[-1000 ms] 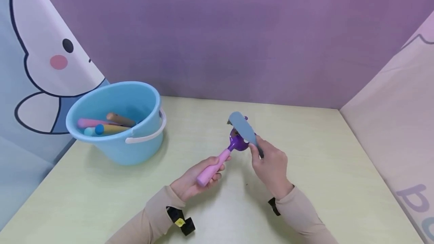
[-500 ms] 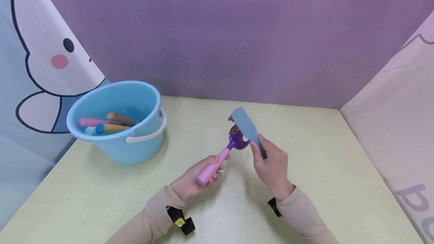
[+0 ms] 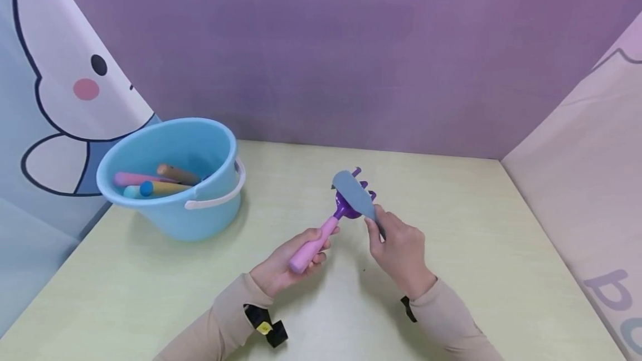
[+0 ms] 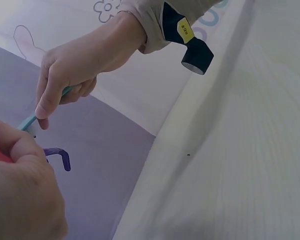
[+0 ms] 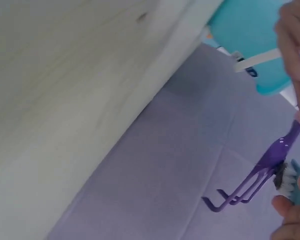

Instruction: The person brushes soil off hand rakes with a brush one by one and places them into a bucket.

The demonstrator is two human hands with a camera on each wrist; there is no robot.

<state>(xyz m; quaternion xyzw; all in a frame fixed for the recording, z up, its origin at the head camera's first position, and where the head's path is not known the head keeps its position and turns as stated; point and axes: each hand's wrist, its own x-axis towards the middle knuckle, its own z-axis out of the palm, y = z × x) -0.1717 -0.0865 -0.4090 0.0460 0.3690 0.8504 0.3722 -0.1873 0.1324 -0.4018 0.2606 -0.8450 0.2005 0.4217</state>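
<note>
My left hand (image 3: 283,265) grips the pink handle of a small hand rake (image 3: 312,248), held above the table with its purple, hooked tines pointing away. Between the thumb and fingers of my right hand (image 3: 403,250) is a blue-grey scrub brush (image 3: 357,194), lying across the rake's head with its flat back up. From the right wrist, white bristles with a dark, dirty patch show on the brush (image 5: 288,181), right at the base of the purple tines (image 5: 277,155). The brush's back hides part of the rake's head in the head view.
A light blue bucket (image 3: 188,222) with a white handle (image 3: 215,204) stands at the left, holding several tools with coloured handles (image 3: 165,189). A tiny dark crumb (image 4: 188,154) lies on the pale table (image 3: 481,238). Behind rises a purple backdrop (image 3: 326,60).
The brush swung outward and tipped on edge, then came back flat over the rake's head, slightly left and lower. More tines show now. My left hand has stayed nearly still.
</note>
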